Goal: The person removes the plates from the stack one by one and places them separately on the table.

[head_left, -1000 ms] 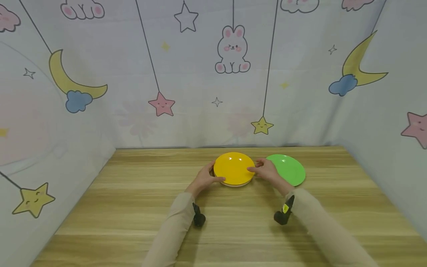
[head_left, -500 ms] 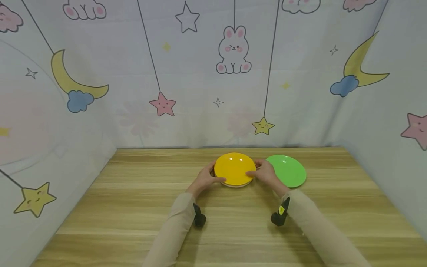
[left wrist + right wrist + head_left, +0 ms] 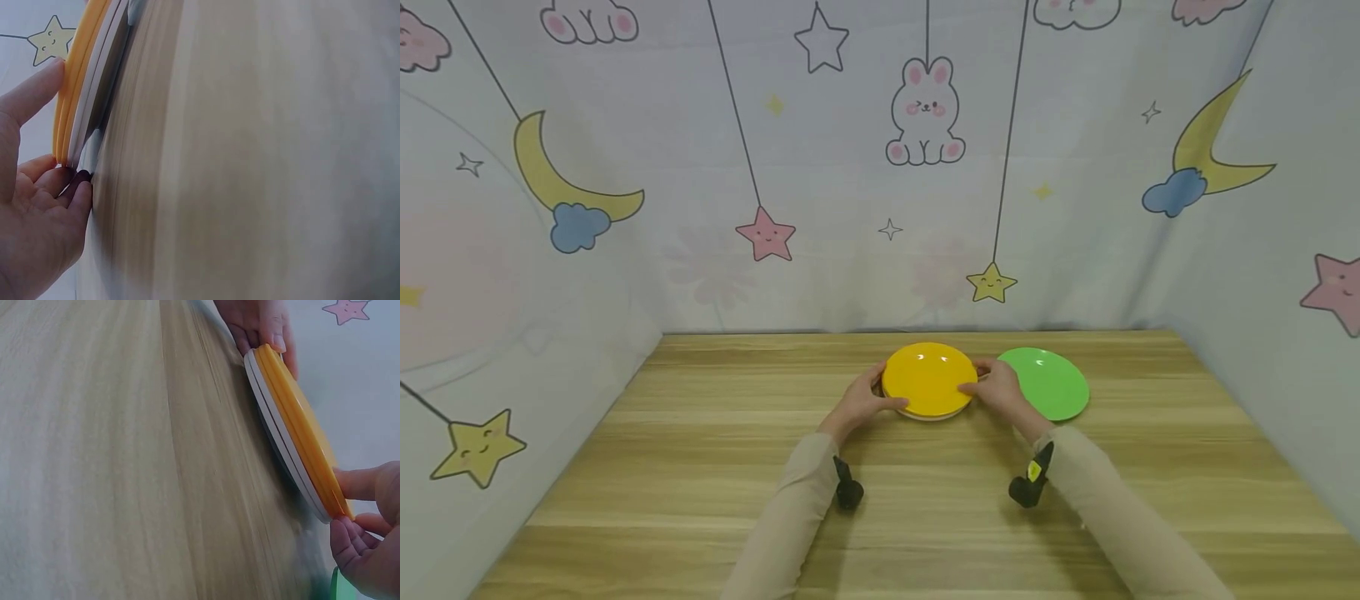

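Between the two hands is a stack of plates, with a yellow plate [image 3: 928, 379] on top. Seen edge-on in the right wrist view, yellow rims lie above white plates [image 3: 281, 428]. My left hand [image 3: 857, 400] grips the stack's left side, thumb [image 3: 37, 94] on the yellow rim and fingertips at the lower edge. On the opposite side my right hand [image 3: 1000, 387] pinches the rim, its thumb over the yellow plate and its fingers curled at the edge. Whether the stack touches the table cannot be told. Just right of that hand lies a green plate [image 3: 1052, 387], partly hidden by it.
The wood-grain table [image 3: 925, 517] carries the plates near its back edge. A white curtain [image 3: 835, 167] printed with stars, moons and a rabbit stands behind it and along both sides. Black devices are strapped at both wrists.
My right wrist and forearm have shifted slightly left, and the right thumb sits a little lower on the yellow rim. The left hand and the stack have barely moved.
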Demonstrator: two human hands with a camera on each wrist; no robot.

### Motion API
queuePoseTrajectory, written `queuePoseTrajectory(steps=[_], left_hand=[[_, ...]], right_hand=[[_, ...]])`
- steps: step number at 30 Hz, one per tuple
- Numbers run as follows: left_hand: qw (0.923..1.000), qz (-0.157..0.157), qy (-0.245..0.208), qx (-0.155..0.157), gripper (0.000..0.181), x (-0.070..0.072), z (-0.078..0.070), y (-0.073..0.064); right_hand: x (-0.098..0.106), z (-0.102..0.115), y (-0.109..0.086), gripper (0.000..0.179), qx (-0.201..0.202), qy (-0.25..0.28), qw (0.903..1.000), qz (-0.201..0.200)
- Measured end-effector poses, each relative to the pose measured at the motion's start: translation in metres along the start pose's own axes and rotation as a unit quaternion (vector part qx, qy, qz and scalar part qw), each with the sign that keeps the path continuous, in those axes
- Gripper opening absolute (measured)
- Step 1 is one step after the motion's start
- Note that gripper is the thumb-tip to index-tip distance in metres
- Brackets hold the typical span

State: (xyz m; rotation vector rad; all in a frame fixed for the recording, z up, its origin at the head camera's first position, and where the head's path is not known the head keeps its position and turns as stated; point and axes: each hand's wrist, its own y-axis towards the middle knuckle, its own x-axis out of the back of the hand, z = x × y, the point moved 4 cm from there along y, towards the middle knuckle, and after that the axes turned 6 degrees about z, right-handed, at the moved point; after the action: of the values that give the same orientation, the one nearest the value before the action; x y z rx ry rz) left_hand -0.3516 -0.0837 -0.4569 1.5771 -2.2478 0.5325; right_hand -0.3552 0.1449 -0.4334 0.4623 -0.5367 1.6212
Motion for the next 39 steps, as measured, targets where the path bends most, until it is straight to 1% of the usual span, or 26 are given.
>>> queuePoseTrajectory(steps=[4, 9, 13, 16, 20, 24, 27, 31, 34, 39], left_hand=[[1.0000, -0.002, 0.002, -0.003, 0.087, 0.001, 0.001, 0.000], [1.0000, 0.002, 0.007, -0.002, 0.087, 0.001, 0.001, 0.001], [1.0000, 0.005, -0.006, -0.002, 0.087, 0.000, 0.000, 0.001], [0.9998, 0.008, -0.015, -0.003, 0.087, 0.000, -0.001, 0.000], [0.9998, 0.010, -0.017, -0.006, 0.087, 0.000, -0.001, 0.000], [0.9997, 0.010, -0.022, -0.001, 0.087, -0.001, 0.001, 0.001], [0.9997, 0.009, -0.023, 0.001, 0.086, 0.000, 0.002, 0.001], [0.9998, 0.008, -0.018, -0.002, 0.086, 0.000, 0.002, 0.001], [0.9998, 0.009, -0.015, -0.005, 0.087, 0.000, 0.001, 0.001], [0.9996, 0.016, -0.023, -0.007, 0.089, -0.001, -0.001, -0.001]], right_hand=[[0.001, 0.000, 0.001, 0.054, 0.002, 0.012, 0.9999, 0.002], [0.005, -0.001, 0.001, 0.054, 0.016, 0.010, 0.9997, 0.013], [0.008, -0.002, 0.000, 0.054, 0.028, 0.021, 0.9991, 0.023], [0.010, -0.003, 0.000, 0.055, 0.028, 0.034, 0.9986, 0.028], [0.011, -0.004, -0.002, 0.057, 0.026, 0.049, 0.9977, 0.039], [0.010, -0.006, -0.004, 0.057, 0.033, 0.101, 0.9918, 0.070], [0.009, -0.009, -0.004, 0.057, 0.038, 0.137, 0.9851, 0.097], [0.009, -0.013, -0.003, 0.058, 0.038, 0.159, 0.9798, 0.116], [0.009, -0.014, -0.005, 0.058, 0.038, 0.177, 0.9763, 0.119], [0.011, -0.012, -0.008, 0.057, 0.045, 0.199, 0.9737, 0.103]])
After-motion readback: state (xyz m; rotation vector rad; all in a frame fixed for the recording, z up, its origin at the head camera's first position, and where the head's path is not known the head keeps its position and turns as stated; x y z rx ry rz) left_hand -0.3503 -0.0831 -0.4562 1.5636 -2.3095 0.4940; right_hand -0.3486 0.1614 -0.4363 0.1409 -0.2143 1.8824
